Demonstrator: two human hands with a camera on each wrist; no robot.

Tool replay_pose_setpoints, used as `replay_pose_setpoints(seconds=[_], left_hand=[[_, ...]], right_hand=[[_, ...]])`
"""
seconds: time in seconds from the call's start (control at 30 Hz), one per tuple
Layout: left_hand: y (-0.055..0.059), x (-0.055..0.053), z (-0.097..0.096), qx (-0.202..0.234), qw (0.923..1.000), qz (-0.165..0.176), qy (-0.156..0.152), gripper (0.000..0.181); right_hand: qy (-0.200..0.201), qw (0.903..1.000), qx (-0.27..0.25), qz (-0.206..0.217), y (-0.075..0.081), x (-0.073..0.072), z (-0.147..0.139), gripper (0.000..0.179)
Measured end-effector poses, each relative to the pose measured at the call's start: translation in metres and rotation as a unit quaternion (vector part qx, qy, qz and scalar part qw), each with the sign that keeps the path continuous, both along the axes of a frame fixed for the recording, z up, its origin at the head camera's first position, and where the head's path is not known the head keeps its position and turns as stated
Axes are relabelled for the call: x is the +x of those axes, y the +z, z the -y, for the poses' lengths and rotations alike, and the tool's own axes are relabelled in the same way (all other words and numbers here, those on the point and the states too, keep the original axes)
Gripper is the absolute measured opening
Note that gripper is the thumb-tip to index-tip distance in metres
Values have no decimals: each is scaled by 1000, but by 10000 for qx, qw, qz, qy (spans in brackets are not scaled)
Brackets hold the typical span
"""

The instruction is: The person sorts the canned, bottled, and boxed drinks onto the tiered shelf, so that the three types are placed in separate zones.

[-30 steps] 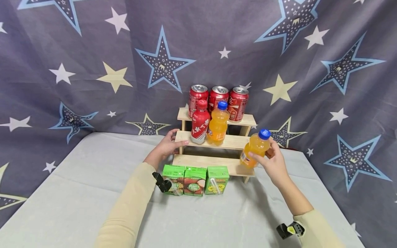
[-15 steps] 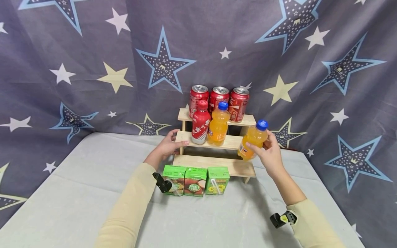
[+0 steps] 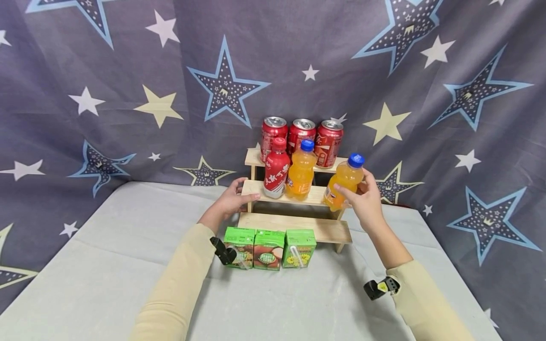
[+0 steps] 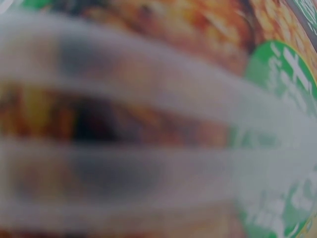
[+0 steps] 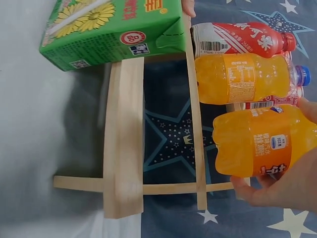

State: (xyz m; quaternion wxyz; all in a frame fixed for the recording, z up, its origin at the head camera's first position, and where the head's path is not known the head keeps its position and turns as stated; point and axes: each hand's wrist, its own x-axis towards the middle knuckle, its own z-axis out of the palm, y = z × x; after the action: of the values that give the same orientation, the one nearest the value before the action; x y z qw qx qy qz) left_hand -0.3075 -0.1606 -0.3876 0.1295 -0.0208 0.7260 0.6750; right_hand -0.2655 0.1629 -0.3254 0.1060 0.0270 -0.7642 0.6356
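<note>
My right hand [image 3: 368,203] grips an orange soda bottle [image 3: 344,182] with a blue cap. The bottle leans to the right, its base at the right end of the middle step of a wooden stepped rack [image 3: 298,225]. In the right wrist view my fingers curl round this orange soda bottle [image 5: 265,141], and its base overlaps the step's edge. My left hand [image 3: 230,199] holds the left end of the middle step, thumb on top. On that step stand a red bottle [image 3: 276,173] and a second orange soda bottle [image 3: 300,175]. The left wrist view shows no hand.
Three red cans [image 3: 328,144] stand on the top step. Before the rack, three green drink cartons [image 3: 298,248] stand in a row on the pale cloth-covered table [image 3: 324,308]. A carton's straw [image 4: 148,173] fills the left wrist view. Behind hangs a star-patterned curtain [image 3: 281,94].
My right hand has carried the orange soda bottle up and to the left, from over the lower step to the middle step. My left hand has stayed in place on the rack.
</note>
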Motion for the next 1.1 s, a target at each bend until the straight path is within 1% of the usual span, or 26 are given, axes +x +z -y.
replay_pose_setpoints(seconds=[0.07, 0.17, 0.4, 0.57, 0.77, 0.83, 0.93, 1.1], left_hand=[[-5, -3, 1, -57, 10000, -43, 17, 85], [-9, -4, 0, -89, 9999, -87, 40, 85], [-8, -3, -1, -104, 9999, -47, 46, 85], [-2, -1, -1, -5, 10000, 57, 2, 86], [15, 10, -4, 0, 9999, 93, -42, 84], [18, 13, -4, -8, 10000, 74, -44, 83], [20, 15, -4, -6, 10000, 61, -39, 83], [19, 14, -4, -24, 10000, 56, -34, 83]], right_hand=[[-43, 10000, -13, -11, 0, -4, 2, 69], [-136, 9999, -24, 47, 0, -10, 5, 69], [-316, 9991, 54, 274, -2, -19, 10, 72], [-423, 9985, 35, 344, -3, -24, 13, 73], [-417, 9983, -24, 418, -4, -29, 16, 74], [-422, 9982, -27, 421, -3, -30, 18, 75], [-439, 9983, -51, 382, -2, -32, 21, 76], [-467, 9980, -79, 429, -1, -36, 25, 75]])
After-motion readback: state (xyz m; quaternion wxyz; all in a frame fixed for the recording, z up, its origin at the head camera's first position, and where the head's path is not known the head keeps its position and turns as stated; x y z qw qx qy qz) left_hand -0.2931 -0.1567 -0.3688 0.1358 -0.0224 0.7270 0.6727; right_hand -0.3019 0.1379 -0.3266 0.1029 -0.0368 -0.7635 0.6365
